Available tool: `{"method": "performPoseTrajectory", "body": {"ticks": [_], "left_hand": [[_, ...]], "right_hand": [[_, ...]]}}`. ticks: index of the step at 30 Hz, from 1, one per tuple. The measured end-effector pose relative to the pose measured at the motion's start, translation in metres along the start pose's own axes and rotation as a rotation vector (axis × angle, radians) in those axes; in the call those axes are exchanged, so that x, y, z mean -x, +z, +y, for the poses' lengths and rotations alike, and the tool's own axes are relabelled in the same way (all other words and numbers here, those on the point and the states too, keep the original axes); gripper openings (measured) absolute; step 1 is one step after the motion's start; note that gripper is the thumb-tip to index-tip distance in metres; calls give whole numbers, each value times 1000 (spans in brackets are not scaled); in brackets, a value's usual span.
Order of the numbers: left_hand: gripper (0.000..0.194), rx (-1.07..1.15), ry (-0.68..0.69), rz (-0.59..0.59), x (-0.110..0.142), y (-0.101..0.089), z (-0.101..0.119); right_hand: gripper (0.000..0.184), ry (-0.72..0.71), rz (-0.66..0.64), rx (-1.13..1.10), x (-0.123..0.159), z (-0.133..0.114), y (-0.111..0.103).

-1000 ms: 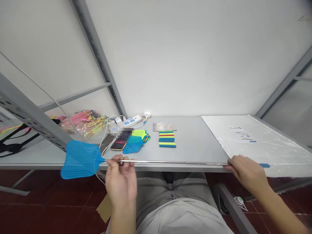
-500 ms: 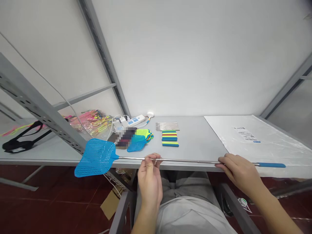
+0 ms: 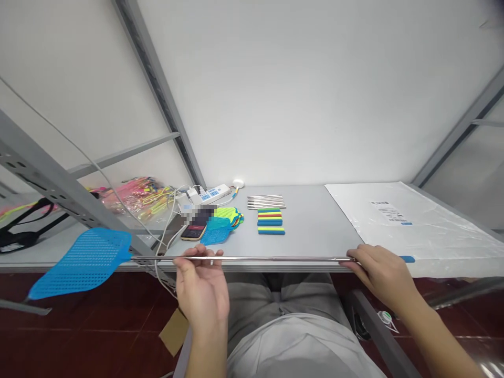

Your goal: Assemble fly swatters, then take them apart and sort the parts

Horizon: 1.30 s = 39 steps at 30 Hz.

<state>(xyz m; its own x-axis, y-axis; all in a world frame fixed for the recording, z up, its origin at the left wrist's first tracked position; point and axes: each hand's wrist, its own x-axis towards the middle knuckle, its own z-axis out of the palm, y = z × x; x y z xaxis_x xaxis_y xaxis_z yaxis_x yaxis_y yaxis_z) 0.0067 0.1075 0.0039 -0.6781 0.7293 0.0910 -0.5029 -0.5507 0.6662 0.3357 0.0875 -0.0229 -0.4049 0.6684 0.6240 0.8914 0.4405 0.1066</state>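
Note:
A blue fly swatter with a long metal rod lies level across the front edge of the table, its perforated paddle (image 3: 84, 262) out to the left beyond the edge. My left hand (image 3: 202, 289), palm up, has its thumb and fingers closed around the rod (image 3: 271, 258) near the paddle end. My right hand (image 3: 380, 273) grips the other end, where the blue handle (image 3: 408, 259) sticks out past the fingers; the rest of the handle is hidden. Behind the rod lie a row of coloured handle sleeves (image 3: 270, 222), several metal rods (image 3: 266, 202) and a pile of swatter paddles (image 3: 218, 231).
A phone (image 3: 193, 231), partly blurred out, lies beside the paddles, with a power strip (image 3: 214, 195) and white cables behind. A metal shelf post (image 3: 71, 184) stands at left, near packed colourful items (image 3: 134, 197). White plastic sheeting (image 3: 425, 226) covers the table's right side.
My left hand and the paddle have moved left, and the paddle has tilted. The rod between my hands is longer. Less of the blue handle shows beyond my right hand, which has barely moved.

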Motion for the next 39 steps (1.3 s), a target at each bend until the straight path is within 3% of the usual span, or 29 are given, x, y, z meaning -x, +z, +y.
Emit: {"method": "performPoseTrajectory", "body": {"ticks": [5,8,10,15,19,21,27,39], "left_hand": [[33,-75,-249,-245,48,11,-33],[35,-70,-341,-285,66,14,-40],[33,-70,-306,-267,62,12,-35],[34,10,-113,-164,26,6,-6],[35,14,-125,-253,12,5,7],[34,-7,-139,-299,13,5,6],[31,-18,-130,-272,29,8,-11],[41,-95,-118,-283,51,11,-31]], "right_hand": [[26,-39,-35,-6,-9,-21,-4],[25,-57,-38,-23,-16,-27,-1],[23,-88,-55,-38,-16,-24,4],[23,-81,-49,-21,2,0,18],[27,-56,1,50,10,14,18],[25,-3,29,76,10,18,16],[13,170,105,22,7,16,10],[16,95,45,31,6,5,-1]]}}
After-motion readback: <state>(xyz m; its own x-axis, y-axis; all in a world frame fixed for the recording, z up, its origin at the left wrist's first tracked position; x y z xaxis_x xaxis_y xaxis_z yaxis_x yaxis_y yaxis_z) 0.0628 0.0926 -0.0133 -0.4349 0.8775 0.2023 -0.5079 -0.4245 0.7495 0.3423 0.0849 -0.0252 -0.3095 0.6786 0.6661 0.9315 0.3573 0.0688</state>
